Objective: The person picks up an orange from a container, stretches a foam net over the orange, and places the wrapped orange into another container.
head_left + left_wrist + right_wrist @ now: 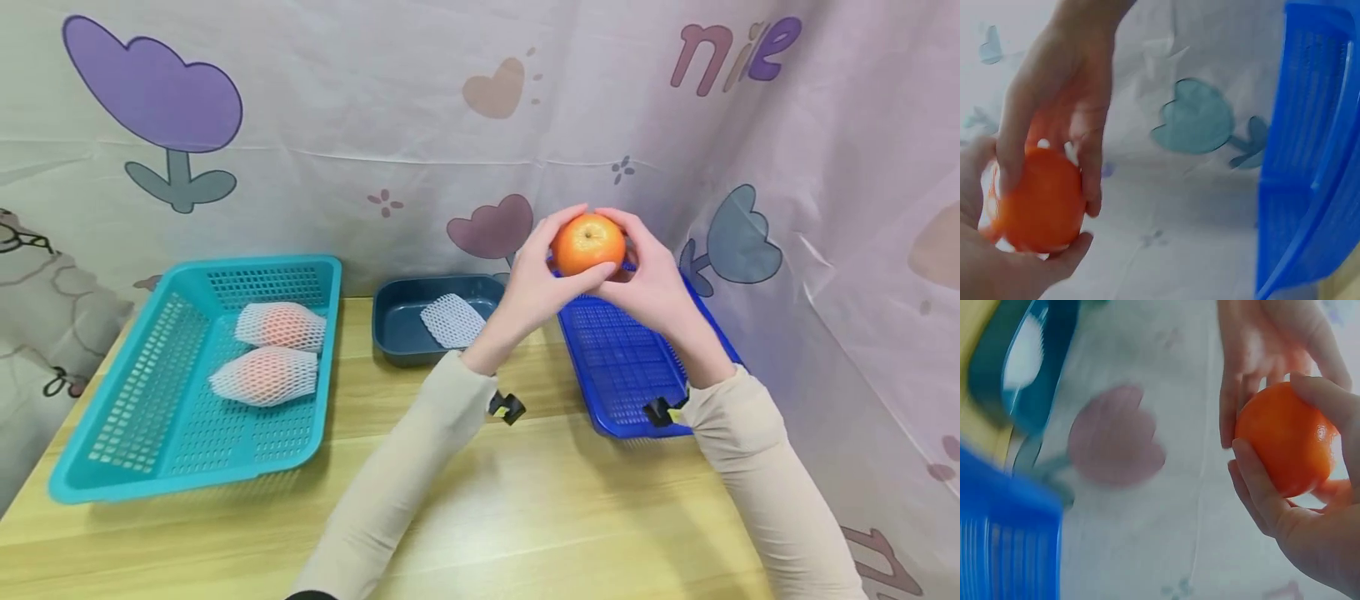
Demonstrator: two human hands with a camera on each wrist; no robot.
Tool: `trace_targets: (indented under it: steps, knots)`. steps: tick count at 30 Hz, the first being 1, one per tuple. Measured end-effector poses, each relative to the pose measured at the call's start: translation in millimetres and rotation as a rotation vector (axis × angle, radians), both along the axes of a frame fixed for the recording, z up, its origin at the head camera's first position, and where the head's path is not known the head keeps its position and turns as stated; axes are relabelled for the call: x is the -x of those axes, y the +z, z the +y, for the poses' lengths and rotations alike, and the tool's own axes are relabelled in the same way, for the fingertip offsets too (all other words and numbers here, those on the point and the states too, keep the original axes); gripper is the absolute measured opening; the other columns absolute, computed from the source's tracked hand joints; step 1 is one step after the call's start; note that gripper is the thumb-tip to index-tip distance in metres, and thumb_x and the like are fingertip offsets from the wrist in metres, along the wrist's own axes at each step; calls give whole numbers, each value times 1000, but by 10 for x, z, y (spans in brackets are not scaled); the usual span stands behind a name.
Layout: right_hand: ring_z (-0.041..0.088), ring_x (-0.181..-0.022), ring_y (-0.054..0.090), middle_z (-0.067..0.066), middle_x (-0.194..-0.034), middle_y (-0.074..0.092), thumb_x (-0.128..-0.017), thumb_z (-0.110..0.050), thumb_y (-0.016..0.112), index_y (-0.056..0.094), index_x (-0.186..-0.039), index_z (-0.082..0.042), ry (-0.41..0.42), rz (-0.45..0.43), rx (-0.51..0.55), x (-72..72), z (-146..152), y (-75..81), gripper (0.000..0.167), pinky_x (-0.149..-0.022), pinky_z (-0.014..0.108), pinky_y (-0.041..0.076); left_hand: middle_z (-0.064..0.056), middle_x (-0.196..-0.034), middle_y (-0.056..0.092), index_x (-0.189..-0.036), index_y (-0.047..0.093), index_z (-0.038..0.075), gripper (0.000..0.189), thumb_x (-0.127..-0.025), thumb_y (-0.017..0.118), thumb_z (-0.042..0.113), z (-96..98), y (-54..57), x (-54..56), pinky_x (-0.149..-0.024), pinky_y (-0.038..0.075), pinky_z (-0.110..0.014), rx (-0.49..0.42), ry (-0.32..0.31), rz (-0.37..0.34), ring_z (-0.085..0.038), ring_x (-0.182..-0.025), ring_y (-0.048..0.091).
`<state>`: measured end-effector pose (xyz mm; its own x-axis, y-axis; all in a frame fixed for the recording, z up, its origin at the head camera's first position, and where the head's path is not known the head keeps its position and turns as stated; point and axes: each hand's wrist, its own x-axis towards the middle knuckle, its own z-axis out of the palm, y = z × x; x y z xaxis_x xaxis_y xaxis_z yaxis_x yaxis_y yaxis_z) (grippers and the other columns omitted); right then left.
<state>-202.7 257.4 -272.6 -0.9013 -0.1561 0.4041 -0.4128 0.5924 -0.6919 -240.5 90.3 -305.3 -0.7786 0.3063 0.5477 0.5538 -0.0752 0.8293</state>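
Observation:
An orange (588, 243) is raised over the back of the blue basket (611, 367), its stem end facing the head camera. My left hand (536, 279) grips it from the left and my right hand (651, 279) from the right, fingers curved round its sides and thumbs across the near side. In the left wrist view the bare orange (1041, 203) sits between the fingertips of both hands. The right wrist view shows the same orange (1288, 439), with smooth, shiny skin and no net on it.
A teal basket (187, 479) on the left holds two reddish fruits (281, 327) in white foam nets. Between the baskets, a dark blue-green tray (397, 325) holds a loose white foam net (453, 321). A printed curtain (337, 108) hangs behind the wooden table (487, 500).

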Motion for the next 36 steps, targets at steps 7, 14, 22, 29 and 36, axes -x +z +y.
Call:
trace_targets:
  steps: [7, 14, 22, 29, 36]
  knots:
    - [23, -113, 57, 1, -136, 51, -81, -16, 82, 48, -143, -19, 102, -107, 194, -139, -478, -19, 71, -88, 35, 55, -8, -139, 45, -151, 40, 10, 94, -71, 88, 3, -600, -39, -168, -98, 51, -33, -43, -139, 136, -17, -120, 52]
    - [23, -110, 61, 2, -132, 54, -80, -19, 85, 49, -142, -20, 194, -190, 267, -205, -889, -269, 72, -87, 41, 56, -1, -140, 48, -149, 43, 18, 87, -74, 86, 7, -1067, -261, -365, -93, 54, -34, 95, 5, 127, -15, -120, 50]
    - [22, -113, 60, 2, -134, 54, -76, -11, 87, 48, -143, -18, 271, -229, 293, -214, -1184, -742, 77, -91, 41, 54, -3, -140, 48, -145, 46, 13, 86, -70, 83, -6, -1335, -689, -554, -92, 54, -36, 121, 106, 47, -20, -120, 51]
    - [22, -109, 60, 5, -130, 59, -73, -12, 87, 51, -139, -13, 263, -270, 309, -260, -1300, -1267, 75, -95, 40, 51, -12, -137, 49, -142, 48, 7, 85, -68, 83, -12, -1445, -1077, -691, -97, 52, -39, 163, 117, -101, -27, -118, 53]
    - [22, -117, 56, 5, -134, 57, -73, -1, 86, 51, -139, -13, 320, -389, 446, -282, -1324, -1790, 76, -101, 40, 46, -16, -137, 52, -139, 50, 2, 81, -67, 82, -13, -1526, -1359, -809, -98, 51, -42, 178, 95, -205, -31, -120, 53]
